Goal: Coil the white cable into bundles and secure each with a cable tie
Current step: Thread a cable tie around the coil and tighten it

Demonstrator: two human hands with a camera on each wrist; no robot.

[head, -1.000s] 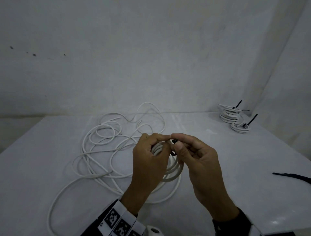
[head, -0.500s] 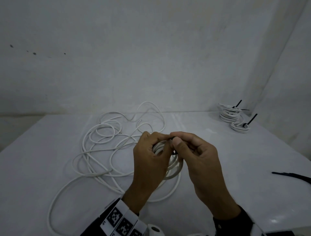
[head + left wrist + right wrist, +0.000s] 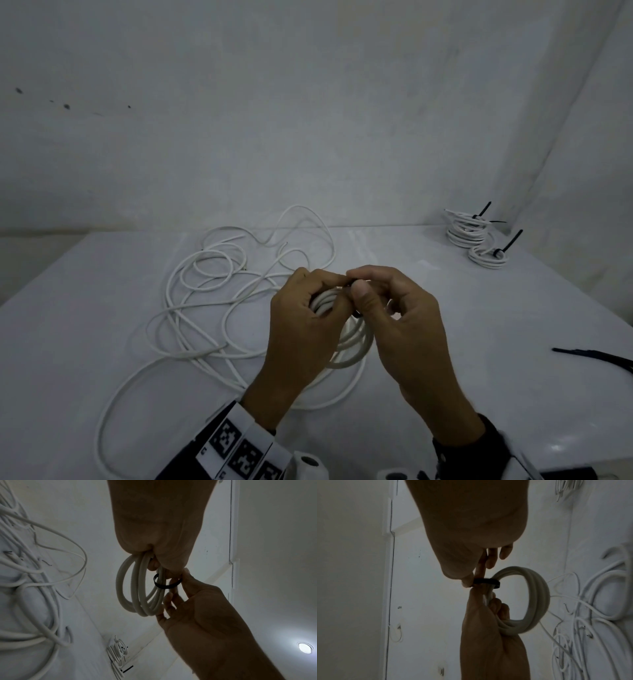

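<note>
At the centre of the head view, a small coil [image 3: 346, 346] of the white cable is gripped by the left hand [image 3: 301, 329], while a black cable tie [image 3: 167, 584] looped around it is pinched by the right hand [image 3: 394, 315]. If the pinch slipped, the tie could spring open and the coil loosen, it is judged.

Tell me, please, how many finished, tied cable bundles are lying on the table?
2, both at the table's far right corner: the larger tied bundle nearest the wall, the smaller tied bundle just in front of it. No others show.
</note>
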